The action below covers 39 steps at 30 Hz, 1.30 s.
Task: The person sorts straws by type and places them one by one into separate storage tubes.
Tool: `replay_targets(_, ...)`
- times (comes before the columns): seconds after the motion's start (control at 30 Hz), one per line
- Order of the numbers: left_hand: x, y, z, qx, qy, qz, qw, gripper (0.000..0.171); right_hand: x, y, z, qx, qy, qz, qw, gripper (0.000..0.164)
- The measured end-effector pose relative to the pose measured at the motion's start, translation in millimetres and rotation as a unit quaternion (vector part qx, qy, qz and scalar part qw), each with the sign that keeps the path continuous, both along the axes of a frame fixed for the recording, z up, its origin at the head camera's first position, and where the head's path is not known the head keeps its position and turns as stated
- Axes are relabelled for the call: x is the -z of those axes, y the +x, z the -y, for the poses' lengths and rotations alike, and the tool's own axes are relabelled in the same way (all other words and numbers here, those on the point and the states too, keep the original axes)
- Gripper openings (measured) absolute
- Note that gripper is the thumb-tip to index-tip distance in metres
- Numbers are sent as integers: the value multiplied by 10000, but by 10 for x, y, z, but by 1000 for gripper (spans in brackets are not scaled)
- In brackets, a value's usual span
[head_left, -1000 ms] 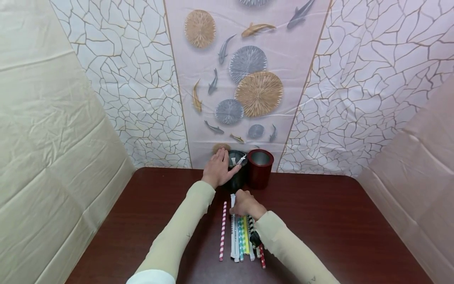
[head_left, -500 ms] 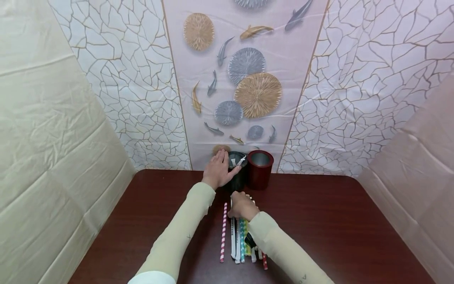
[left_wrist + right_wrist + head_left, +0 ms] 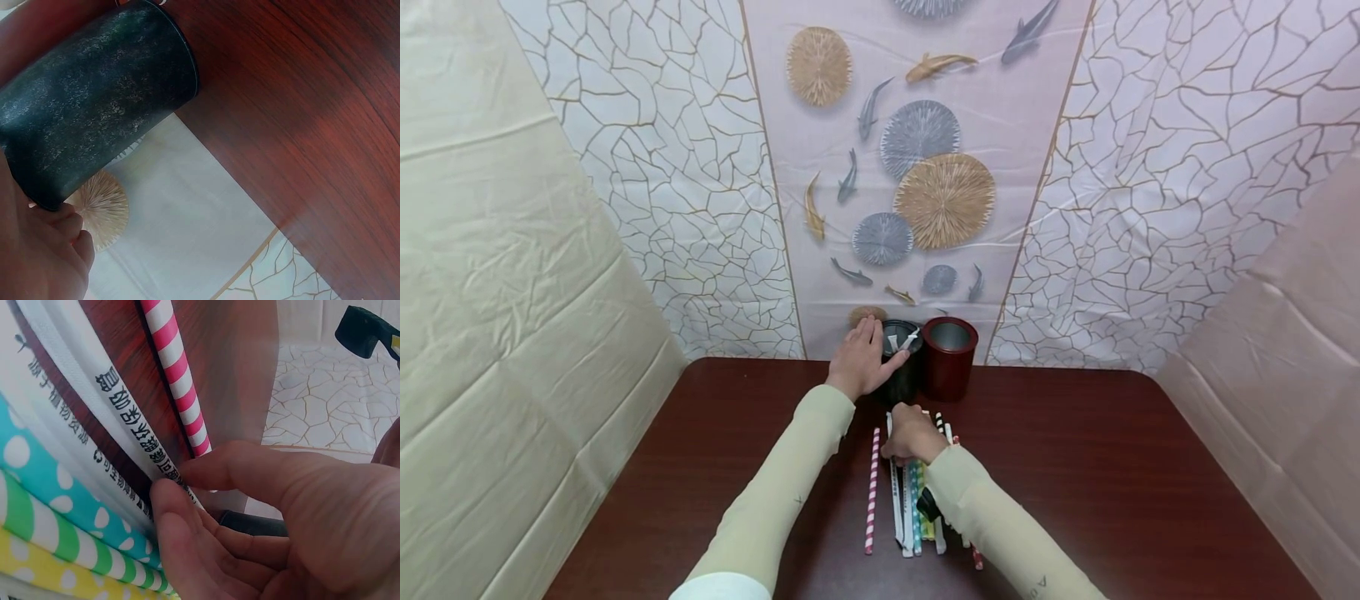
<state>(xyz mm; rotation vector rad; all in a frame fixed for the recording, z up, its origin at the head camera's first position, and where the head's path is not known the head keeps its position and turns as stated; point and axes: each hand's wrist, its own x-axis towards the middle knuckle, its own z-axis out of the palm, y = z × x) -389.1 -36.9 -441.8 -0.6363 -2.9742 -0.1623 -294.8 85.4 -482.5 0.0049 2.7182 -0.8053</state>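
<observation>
Right hand (image 3: 916, 435) grips narrow: thumb & index tip pinch a printed wrapped straw (image 3: 119, 412), at the left edge of the main row. Whether it's off the table, can't tell. Other fingers curl in under the palm.

Just right of it, a 2nd wrapped straw (image 3: 53, 403), also white w/ dark print. Then, L to R: teal dotted straw (image 3: 75, 494), green-striped straw (image 3: 69, 531), yellow dotted straw (image 3: 37, 562). Farther R, partly hidden by the right sleeve (image 3: 1000, 525), a black-striped straw (image 3: 939, 422) & a red straw (image 3: 977, 558). All lie roughly lengthwise, near to far. Pink-striped straw (image 3: 872, 492) lies by itself on the left, a gap btwn it & the pinched one.

Left hand (image 3: 859, 358), beyond the straws, holds the black cup (image 3: 904, 387) at its left side: fingers bent at the rim, thumb across the near side. Cup stands upright at the far edge w/ white wrapped ends (image 3: 912, 338) sticking up inside. Red cup (image 3: 947, 375) upright just right of it; touching or not, can't tell.

Under it all, a dark red wood table (image 3: 1075, 467). Behind, a printed cloth (image 3: 943, 200) w/ gold & grey discs plus fish, crackle-pattern panels (image 3: 1187, 208) either side.
</observation>
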Motion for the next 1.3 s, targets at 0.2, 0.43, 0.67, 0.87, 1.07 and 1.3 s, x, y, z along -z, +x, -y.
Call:
replay_targets(0.2,-19,25,6,10,24,-27,10000,94,19,-4,-66,-56,-260,54,9996,20)
replay_targets(0.43,-29,59,8,15,89,-51,9999,94,-51,39,-140,-144,-358,50,9992,22)
replay_targets(0.67,-14,26,0,-34,86,113,9999,94,-131,125,-181,-180,-337,-111,9992,29)
replay_targets(0.87,-13,31,4,-31,119,89,9999,94,-231,195,-243,-245,-529,-260,9980,27)
replay_targets(1.07,-34,77,10,-2,227,6,9997,93,-376,276,-354,-297,-839,-280,9956,33)
replay_targets(1.3,-30,66,12,-9,202,31,9998,94,-576,359,-535,-487,-760,-558,9944,32)
